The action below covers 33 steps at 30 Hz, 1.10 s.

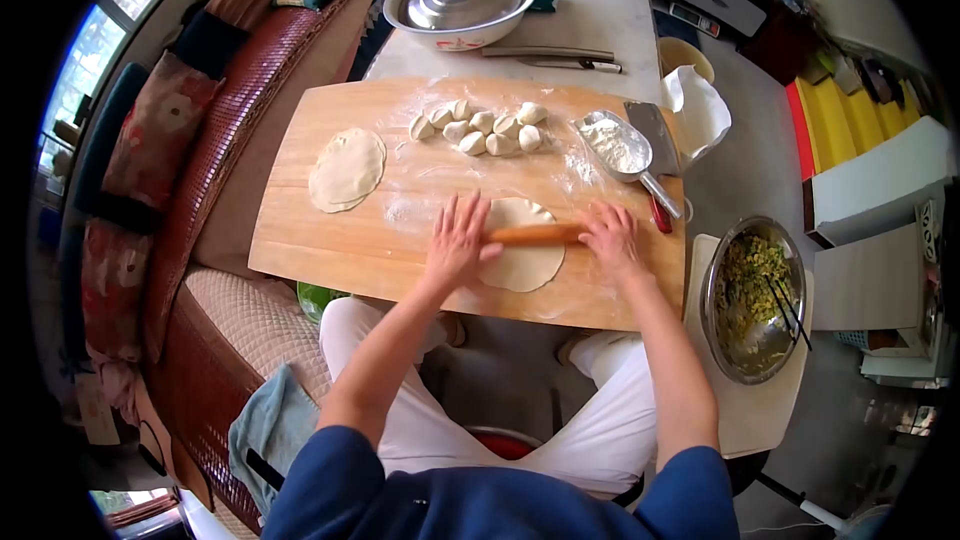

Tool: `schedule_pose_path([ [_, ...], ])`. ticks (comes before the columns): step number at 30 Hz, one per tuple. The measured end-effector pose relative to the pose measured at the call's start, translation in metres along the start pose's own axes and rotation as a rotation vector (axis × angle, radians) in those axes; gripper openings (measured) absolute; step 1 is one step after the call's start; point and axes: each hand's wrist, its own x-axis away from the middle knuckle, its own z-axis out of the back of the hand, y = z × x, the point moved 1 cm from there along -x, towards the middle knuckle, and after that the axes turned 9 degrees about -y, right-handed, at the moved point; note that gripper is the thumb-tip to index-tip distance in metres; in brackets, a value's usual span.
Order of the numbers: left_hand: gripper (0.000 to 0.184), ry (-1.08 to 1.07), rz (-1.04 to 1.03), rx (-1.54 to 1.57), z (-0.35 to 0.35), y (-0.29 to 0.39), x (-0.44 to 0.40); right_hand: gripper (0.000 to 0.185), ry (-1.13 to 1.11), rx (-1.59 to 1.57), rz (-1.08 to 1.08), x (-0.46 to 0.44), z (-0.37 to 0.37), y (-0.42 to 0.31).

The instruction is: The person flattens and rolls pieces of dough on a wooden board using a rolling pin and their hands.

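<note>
While the rolling pin (pixel 538 234) crosses the dough (pixel 525 272) mid-frame, I'd press evenly, left hand (pixel 461 242) and right hand (pixel 612 237) over its ends, grip unclamped, fingers apart.

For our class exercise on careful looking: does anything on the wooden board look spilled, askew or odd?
Only loose flour stands out mildly: it is scattered on the wooden board beside the metal scoop, outside it. That seems ordinary for rolling out dough; nothing looks damaged.

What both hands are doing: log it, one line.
left hand: on rolling pin | right hand: on rolling pin | rolling pin: on dough sheet | dough pieces: on wooden board
</note>
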Motion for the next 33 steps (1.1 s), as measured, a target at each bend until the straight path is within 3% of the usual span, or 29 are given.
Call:
schedule_pose_path([
  [4,0.08,-0.02,0.115,0.049,0.0,-0.009,-0.055,0.046,0.078,-0.017,-0.027,-0.009,-0.005,0.004],
  [10,0.078,-0.148,-0.277,0.035,0.009,0.042,0.047,0.049,-0.028,-0.059,0.015,0.065,0.011,-0.024],
  [12,0.077,-0.028,-0.199,0.133,0.006,0.033,0.045,0.05,-0.139,-0.085,0.044,0.076,0.022,-0.02],
  [13,0.077,0.032,-0.16,0.18,0.008,0.029,0.043,0.049,-0.08,-0.114,-0.002,0.077,0.023,-0.015],
  [14,0.072,0.165,-0.013,0.425,0.013,0.019,0.037,0.049,-0.019,-0.142,-0.049,0.076,0.025,-0.01],
  [17,0.066,0.147,0.217,0.443,0.026,0.003,0.005,0.045,0.2,-0.265,-0.192,0.071,0.021,0.006],
  [21,0.062,-0.084,0.394,0.323,0.032,0.01,-0.032,0.042,0.34,-0.259,-0.296,0.059,-0.012,0.017],
  [25,0.061,-0.205,0.489,0.285,0.012,0.007,-0.054,0.041,0.391,-0.2,-0.305,0.056,-0.016,0.008],
  [31,0.049,-0.347,0.468,0.376,0.014,0.004,-0.053,0.039,0.402,-0.142,-0.298,0.056,-0.015,0.008],
  [33,0.045,-0.096,0.452,0.244,0.002,0.006,-0.048,0.039,0.414,-0.144,-0.299,0.055,-0.014,0.008],
])
